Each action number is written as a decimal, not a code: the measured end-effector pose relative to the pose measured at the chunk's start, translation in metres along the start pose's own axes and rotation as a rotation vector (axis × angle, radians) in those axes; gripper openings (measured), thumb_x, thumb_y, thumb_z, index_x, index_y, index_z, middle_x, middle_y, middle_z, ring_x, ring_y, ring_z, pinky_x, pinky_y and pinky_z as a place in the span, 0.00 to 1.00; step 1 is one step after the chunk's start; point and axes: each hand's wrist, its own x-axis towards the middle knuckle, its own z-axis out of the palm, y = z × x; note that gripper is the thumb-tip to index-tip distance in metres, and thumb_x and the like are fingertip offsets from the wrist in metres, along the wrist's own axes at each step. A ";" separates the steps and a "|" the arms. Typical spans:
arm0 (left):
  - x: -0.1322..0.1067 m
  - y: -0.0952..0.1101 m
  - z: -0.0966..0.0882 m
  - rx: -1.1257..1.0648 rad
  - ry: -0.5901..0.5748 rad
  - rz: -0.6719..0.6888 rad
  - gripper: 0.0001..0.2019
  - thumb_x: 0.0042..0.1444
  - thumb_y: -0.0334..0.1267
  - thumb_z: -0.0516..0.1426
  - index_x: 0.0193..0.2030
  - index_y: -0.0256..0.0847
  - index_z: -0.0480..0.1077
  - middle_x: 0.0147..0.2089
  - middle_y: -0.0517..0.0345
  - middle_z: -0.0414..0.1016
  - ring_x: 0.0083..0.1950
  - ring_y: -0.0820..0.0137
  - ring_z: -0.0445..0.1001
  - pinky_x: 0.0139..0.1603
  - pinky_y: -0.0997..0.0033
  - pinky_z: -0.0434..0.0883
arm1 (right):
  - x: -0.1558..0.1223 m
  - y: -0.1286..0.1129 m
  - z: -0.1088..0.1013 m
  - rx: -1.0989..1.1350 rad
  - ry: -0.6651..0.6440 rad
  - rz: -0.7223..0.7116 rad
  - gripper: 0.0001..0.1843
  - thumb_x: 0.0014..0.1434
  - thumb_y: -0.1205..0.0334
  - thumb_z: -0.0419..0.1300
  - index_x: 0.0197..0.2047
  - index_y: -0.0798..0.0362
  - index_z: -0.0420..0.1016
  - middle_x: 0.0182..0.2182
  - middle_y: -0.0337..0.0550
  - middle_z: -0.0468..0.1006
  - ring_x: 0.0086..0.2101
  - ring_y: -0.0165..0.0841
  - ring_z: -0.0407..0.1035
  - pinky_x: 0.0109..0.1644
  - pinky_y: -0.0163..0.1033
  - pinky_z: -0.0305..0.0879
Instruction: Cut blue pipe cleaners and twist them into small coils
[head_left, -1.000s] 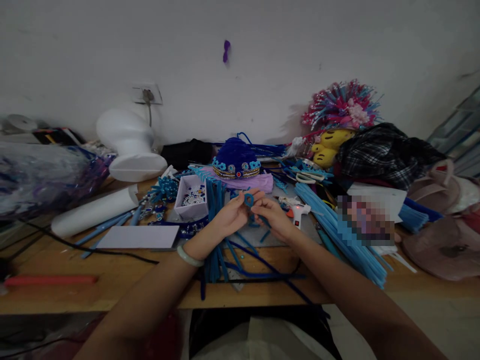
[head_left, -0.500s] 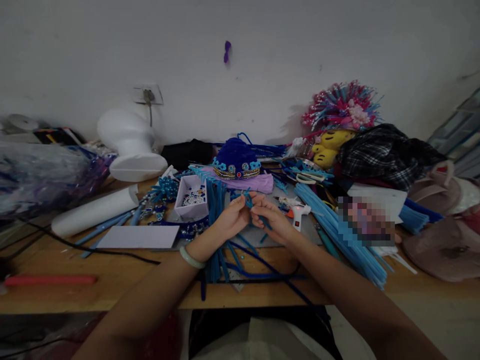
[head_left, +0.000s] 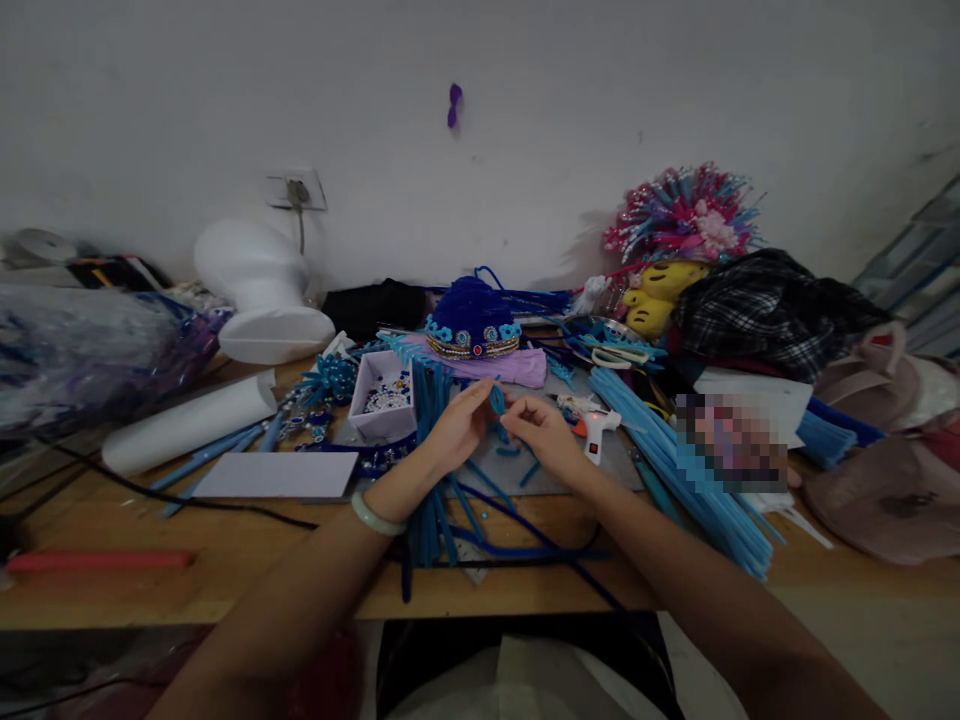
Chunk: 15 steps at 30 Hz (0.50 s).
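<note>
Between my hands is a light blue pipe cleaner [head_left: 497, 399] bent into a small loop. My left hand [head_left: 463, 425] pinches it near the fingertips, a bracelet on that wrist. My right hand [head_left: 541, 428] is closed at the loop's right side, its thumb and index finger pressed together on the pipe cleaner's lower part. Just behind the hands stands a blue cap-like headpiece [head_left: 471, 312] with a jewelled band, on lilac pipe cleaners [head_left: 525, 368]. A white hot glue gun [head_left: 594, 420] lies right of my right hand. Short blue pieces lie on the grey mat beneath.
Left of my hands are a white box [head_left: 383, 393] of beads, a bundle of blue pipe cleaners [head_left: 431, 420] and a white card [head_left: 277, 474]. More light blue pipe cleaners [head_left: 675, 460] lie at right. A white foam head [head_left: 259, 290] lies behind; a black cable [head_left: 225, 505] crosses the left.
My hands have drawn slightly apart. The right fingers have shifted a little and curled in, and the blue loop shows more plainly above the left fingertips.
</note>
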 end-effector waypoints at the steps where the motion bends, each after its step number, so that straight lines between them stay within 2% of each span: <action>1: 0.001 0.000 -0.001 0.033 0.008 0.016 0.08 0.44 0.40 0.58 0.26 0.36 0.69 0.26 0.61 0.69 0.29 0.76 0.66 0.30 0.78 0.63 | 0.001 -0.001 -0.001 -0.039 0.011 -0.008 0.10 0.44 0.60 0.59 0.20 0.54 0.61 0.15 0.31 0.62 0.17 0.21 0.54 0.21 0.30 0.49; 5: 0.005 0.001 -0.006 0.185 0.073 0.107 0.09 0.44 0.40 0.58 0.22 0.36 0.66 0.20 0.66 0.63 0.23 0.80 0.59 0.25 0.79 0.58 | 0.003 0.002 -0.003 -0.099 -0.010 0.023 0.09 0.45 0.58 0.58 0.22 0.54 0.63 0.16 0.31 0.63 0.18 0.22 0.55 0.22 0.30 0.51; 10: 0.005 0.005 -0.010 0.465 0.079 0.173 0.12 0.45 0.42 0.57 0.19 0.36 0.63 0.19 0.66 0.60 0.22 0.80 0.56 0.23 0.79 0.54 | 0.005 0.012 -0.003 -0.072 -0.052 0.093 0.09 0.45 0.57 0.58 0.25 0.54 0.66 0.19 0.32 0.64 0.19 0.22 0.55 0.24 0.31 0.51; 12: 0.005 0.006 -0.009 0.461 0.084 0.154 0.12 0.44 0.42 0.58 0.19 0.36 0.63 0.18 0.67 0.58 0.21 0.80 0.54 0.21 0.79 0.53 | 0.004 0.011 -0.002 -0.127 -0.024 0.021 0.08 0.45 0.58 0.58 0.25 0.54 0.67 0.19 0.33 0.64 0.20 0.23 0.55 0.25 0.31 0.52; 15: 0.003 0.004 -0.006 0.318 0.099 0.070 0.11 0.40 0.40 0.60 0.20 0.36 0.62 0.17 0.68 0.56 0.19 0.81 0.53 0.20 0.80 0.52 | -0.001 0.004 -0.001 -0.312 0.027 -0.217 0.05 0.48 0.61 0.56 0.26 0.52 0.70 0.21 0.36 0.66 0.24 0.27 0.59 0.30 0.34 0.56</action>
